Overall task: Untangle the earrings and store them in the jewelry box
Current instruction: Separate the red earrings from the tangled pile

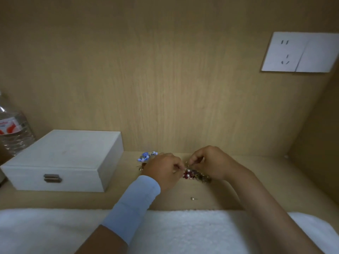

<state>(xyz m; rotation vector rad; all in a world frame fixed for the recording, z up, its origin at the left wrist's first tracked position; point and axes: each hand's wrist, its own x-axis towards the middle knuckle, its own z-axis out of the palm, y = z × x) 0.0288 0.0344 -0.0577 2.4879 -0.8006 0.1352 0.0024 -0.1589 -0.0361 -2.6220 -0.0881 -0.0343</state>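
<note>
A tangled clump of red, pearl and gold earrings point(194, 175) lies on the wooden shelf between my hands. My left hand point(163, 171) pinches its left end with thumb and fingertips. My right hand point(211, 165) pinches its top and right side. A blue and white beaded earring point(146, 156) lies behind my left hand, near the back wall. A small gold piece point(140, 167) shows just left of my left hand. The white wooden jewelry box point(64, 158) stands at the left with its lid closed and a metal clasp point(52, 178) on its front.
A tiny gold stud point(193, 198) lies alone near the shelf's front edge. A clear plastic bottle point(12, 129) stands at the far left behind the box. White fluffy cloth point(183, 231) covers the foreground. A wall socket point(300, 52) sits on the back panel, upper right.
</note>
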